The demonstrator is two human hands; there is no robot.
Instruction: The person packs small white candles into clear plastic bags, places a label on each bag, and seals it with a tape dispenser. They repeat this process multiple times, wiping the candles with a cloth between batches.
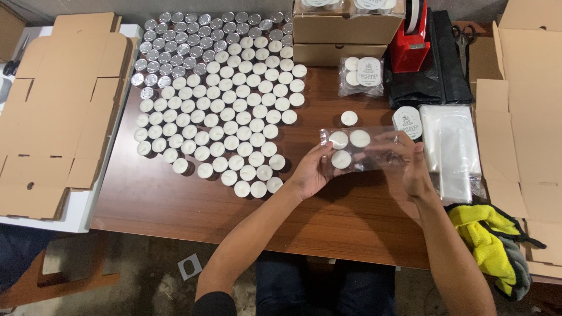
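Both hands — left hand (310,172), right hand (413,167) — each grip clamped on the clear bag (364,153) of three tealights.

Clear plastic bag (363,151): held over the table (175,199) between the left hand (310,172) and right hand (413,167); transparent, oblong, three white tealights inside at its left end.
Sealed candle packet (360,76): clear bag of tealights with a round white label, lying near the table's far edge, just below the boxes.
Round label (407,122): white disc with dark print, just left of the bag stack.
Stack of empty clear bags (453,146): glossy, rectangular, right of the hands.
Closed cardboard boxes (345,38): brown, stacked at the far edge.
Flat cardboard blanks (58,105): brown, unfolded, piled left; more (521,117) on the right.
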